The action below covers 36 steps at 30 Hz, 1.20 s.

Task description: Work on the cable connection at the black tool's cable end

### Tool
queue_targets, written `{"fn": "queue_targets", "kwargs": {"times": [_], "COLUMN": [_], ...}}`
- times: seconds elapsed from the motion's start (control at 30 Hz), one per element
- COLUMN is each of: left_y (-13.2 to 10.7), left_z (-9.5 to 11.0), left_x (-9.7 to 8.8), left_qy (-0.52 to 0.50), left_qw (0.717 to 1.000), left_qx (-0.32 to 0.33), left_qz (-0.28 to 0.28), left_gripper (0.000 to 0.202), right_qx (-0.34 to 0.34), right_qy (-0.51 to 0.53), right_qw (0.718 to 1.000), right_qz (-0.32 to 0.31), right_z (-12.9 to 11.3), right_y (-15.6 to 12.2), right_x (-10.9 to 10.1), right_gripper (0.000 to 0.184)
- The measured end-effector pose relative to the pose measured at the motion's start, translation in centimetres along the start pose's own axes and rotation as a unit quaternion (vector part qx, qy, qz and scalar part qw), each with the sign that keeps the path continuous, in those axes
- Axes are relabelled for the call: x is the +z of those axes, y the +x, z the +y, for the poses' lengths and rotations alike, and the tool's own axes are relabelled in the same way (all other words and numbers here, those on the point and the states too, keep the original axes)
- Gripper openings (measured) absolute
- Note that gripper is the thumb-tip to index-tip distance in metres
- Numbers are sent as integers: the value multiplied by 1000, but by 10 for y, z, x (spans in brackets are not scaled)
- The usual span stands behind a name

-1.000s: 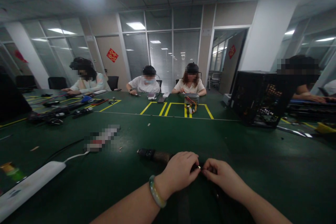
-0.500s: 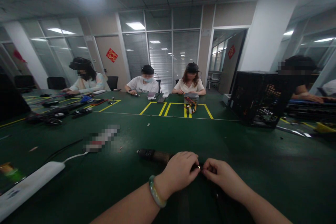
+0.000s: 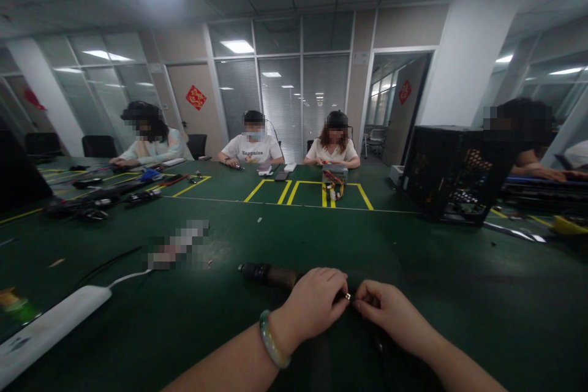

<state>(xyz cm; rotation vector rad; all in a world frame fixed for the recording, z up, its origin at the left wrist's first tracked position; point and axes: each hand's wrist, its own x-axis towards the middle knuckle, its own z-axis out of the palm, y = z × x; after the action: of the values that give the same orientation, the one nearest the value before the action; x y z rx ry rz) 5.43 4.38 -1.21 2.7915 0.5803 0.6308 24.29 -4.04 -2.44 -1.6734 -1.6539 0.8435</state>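
Near the left end of the counter's (image 3: 459,294) near edge: a white power strip (image 3: 50,324) with its cord, untouched and well apart from the hands. Further right, toward the middle of the near edge: a dark cylindrical tool (image 3: 269,274) lying flat, its right end covered by the left hand (image 3: 316,306). A green bangle (image 3: 271,338) on that wrist. Left hand curled almost closed, thumb and fingertips pinched on a small metal piece (image 3: 348,297). Right hand (image 3: 390,312) curled the same way, pinching the same piece from the other side, the two sets of fingertips touching or very nearly so. Small metal piece therefore held low over the counter between both hands, by the middle of the near edge.

Judged mid-step: fine fingertip work on the piece under way, with nothing set down or let go. No way to gauge from here how much is done or left.

Hard to make out: what the small metal piece is, being tiny and mostly covered. Impossible to tell whether it joins the dark cylindrical tool, since the left hand hides the meeting point. Dark shapes beneath the wrists lost in shadow against the counter. Both forearms cut off by the bottom of the view.
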Motion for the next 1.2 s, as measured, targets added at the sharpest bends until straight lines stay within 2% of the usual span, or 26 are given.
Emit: {"fn": "queue_targets", "kwargs": {"times": [0.2,0.43,0.67,0.93,1.2], "left_y": [2,2,3,1,2], "left_z": [-2,-1,-3,-3,-6], "left_x": [3,3,0,-1,-1], "left_qy": [-1,-2,-11,-28,-35], "left_qw": [999,1000,1000,1000,999], "left_qx": [30,-7,22,-6,10], "left_qz": [-14,1,-18,-11,-14], "left_gripper": [11,13,7,18,11], "right_qx": [-8,-1,-8,1,-7], "right_qy": [-3,6,8,8,-11], "right_qw": [1000,1000,1000,1000,1000], "right_qz": [7,2,2,-5,3], "right_z": [6,7,6,10,11], "right_y": [3,4,4,6,7], "right_x": [2,2,3,2,2], "right_gripper": [13,13,14,14,12]}}
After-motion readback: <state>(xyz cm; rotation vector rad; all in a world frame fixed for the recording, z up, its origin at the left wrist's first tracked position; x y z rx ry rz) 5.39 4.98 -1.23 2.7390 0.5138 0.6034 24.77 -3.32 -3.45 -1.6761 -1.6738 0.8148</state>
